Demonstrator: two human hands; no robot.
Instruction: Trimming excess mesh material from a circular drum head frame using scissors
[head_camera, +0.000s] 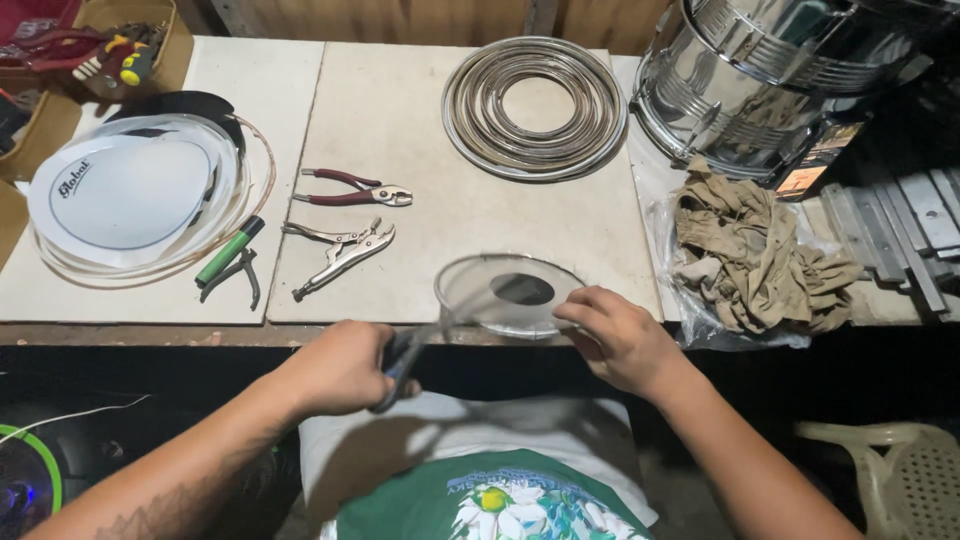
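Note:
My left hand (340, 368) grips dark-handled scissors (400, 365) at the near table edge, their blades reaching the left rim of a round clear plastic disc (510, 292) with a dark centre patch. On the disc's right rim, my right hand (618, 335) pinches it with the fingers. The disc hangs tilted over the front edge of the table.
On the pale tabletop (420, 130) lie red-handled pliers (355, 188), silver locking pliers (340, 255), a green marker (228, 250) and a stack of white drumheads (130, 195). Metal hoops (535, 105) sit at the back, a chrome drum shell (760, 70) and tan rags (750, 250) at right.

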